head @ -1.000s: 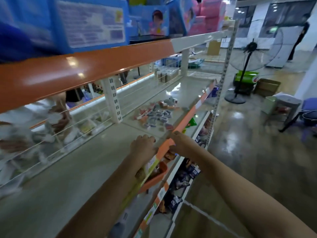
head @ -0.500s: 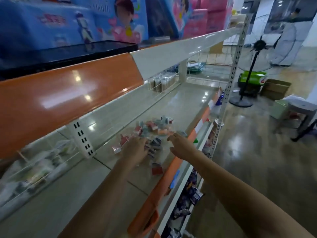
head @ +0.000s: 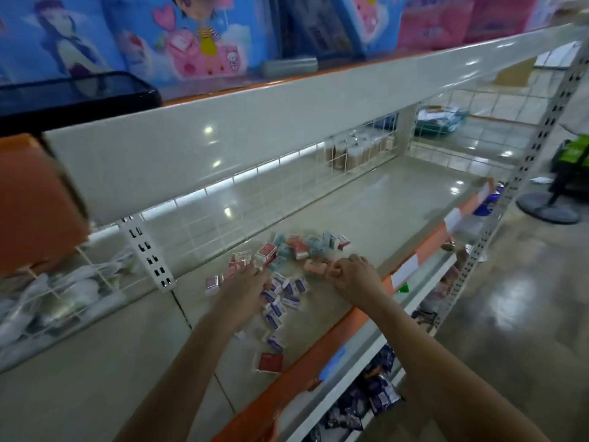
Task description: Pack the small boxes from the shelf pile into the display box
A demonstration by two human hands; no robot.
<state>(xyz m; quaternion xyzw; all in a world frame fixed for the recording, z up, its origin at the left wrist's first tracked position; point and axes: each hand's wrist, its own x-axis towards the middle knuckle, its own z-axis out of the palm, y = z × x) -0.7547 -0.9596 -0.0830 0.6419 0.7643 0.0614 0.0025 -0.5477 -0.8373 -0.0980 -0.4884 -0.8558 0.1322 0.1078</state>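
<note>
**Both hands in the pile, display box out of sight**

The small boxes (head: 280, 275) lie scattered on the shelf (head: 382, 199), red and pink ones toward the far side, purple-and-white ones trailing nearer, and a lone red box (head: 270, 362) close to the orange front lip (head: 322, 349). The left hand (head: 245, 288) rests palm-down over the pile's left part; whether its fingers have closed on anything cannot be told. The right hand (head: 352, 277) has its fingers curled, pinching a pink box (head: 315, 267) at the pile's right edge. The display box does not show here. Gathering goes best by sweeping several boxes together against each other, squaring them same-face-up before lifting, so they slot in neatly and none slide off the lip.
</note>
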